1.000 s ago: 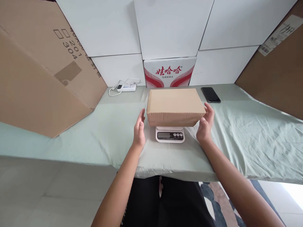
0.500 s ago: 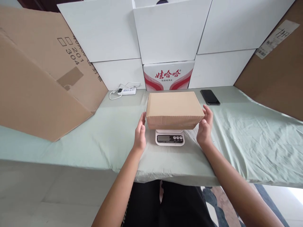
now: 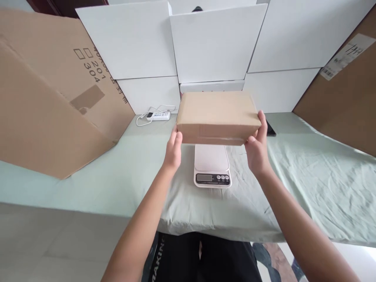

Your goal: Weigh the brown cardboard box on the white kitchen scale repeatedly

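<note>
Since half a second ago, the cardboard box (image 3: 217,117) has come up and away from the person, baring much of the white plate of the scale (image 3: 212,159), and both hands have gone up with it. The box now hangs above the scale's rear part, gripped between its two ends. The left hand (image 3: 173,150) presses one end, thumb at the front corner (its other fingers are mostly hidden); the right hand (image 3: 259,147) clasps the other, fingers up the side, thumb low.

The step in hand seems to be the lift off the scale; the next move calls for even pressure and a level box. Ahead, the white boxes (image 3: 217,49) limit the room, and the phone (image 3: 271,129) lies close behind the right fingers. Bare green cloth (image 3: 305,156) gives more space on either side.
</note>
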Demonstrator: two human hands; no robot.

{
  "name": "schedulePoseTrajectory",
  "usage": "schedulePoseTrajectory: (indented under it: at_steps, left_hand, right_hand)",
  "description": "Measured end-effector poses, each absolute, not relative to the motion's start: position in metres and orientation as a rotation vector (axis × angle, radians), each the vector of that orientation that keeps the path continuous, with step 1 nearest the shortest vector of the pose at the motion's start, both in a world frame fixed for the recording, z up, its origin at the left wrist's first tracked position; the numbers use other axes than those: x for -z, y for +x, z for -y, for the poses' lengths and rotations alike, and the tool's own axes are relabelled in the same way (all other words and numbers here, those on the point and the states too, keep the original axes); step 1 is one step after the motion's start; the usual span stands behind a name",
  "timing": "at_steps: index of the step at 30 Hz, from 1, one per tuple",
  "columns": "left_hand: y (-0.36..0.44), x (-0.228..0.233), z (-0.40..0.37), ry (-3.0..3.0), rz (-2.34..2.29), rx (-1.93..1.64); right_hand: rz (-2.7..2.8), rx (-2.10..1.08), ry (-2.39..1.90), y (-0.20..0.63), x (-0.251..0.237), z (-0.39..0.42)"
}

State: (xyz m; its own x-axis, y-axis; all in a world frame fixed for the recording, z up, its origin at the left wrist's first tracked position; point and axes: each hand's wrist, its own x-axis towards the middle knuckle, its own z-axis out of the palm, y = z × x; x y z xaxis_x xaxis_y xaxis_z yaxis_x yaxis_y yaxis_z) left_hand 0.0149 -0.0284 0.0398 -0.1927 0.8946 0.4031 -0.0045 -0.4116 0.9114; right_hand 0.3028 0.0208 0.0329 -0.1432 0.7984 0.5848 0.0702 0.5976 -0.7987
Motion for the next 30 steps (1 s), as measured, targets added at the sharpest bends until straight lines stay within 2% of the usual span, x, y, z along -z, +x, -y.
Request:
schedulePoseTrajectory:
  at_steps: [5, 9, 19, 30]
  left_hand:
    - [0.019, -0.001, -0.036, 1.194, -1.079, -1.689]
    - [0.017, 0.022, -0.048, 1.156, -1.066, -1.657]
    - [0.022, 0.038, -0.051, 1.148, -1.102, -1.603]
    - [0.017, 0.042, -0.055, 1.125, -1.137, -1.584]
  right_hand:
    - [1.515, -0.694, -0.749, 0.280, -0.007, -0.071]
    - [1.451, -0.792, -0.780, 0.271, 0.020, -0.086]
    - [1.400, -0.831, -0.899, 0.282, 0.041, -0.101]
    - [1.382, -0.882, -0.909, 0.284, 0.041, -0.108]
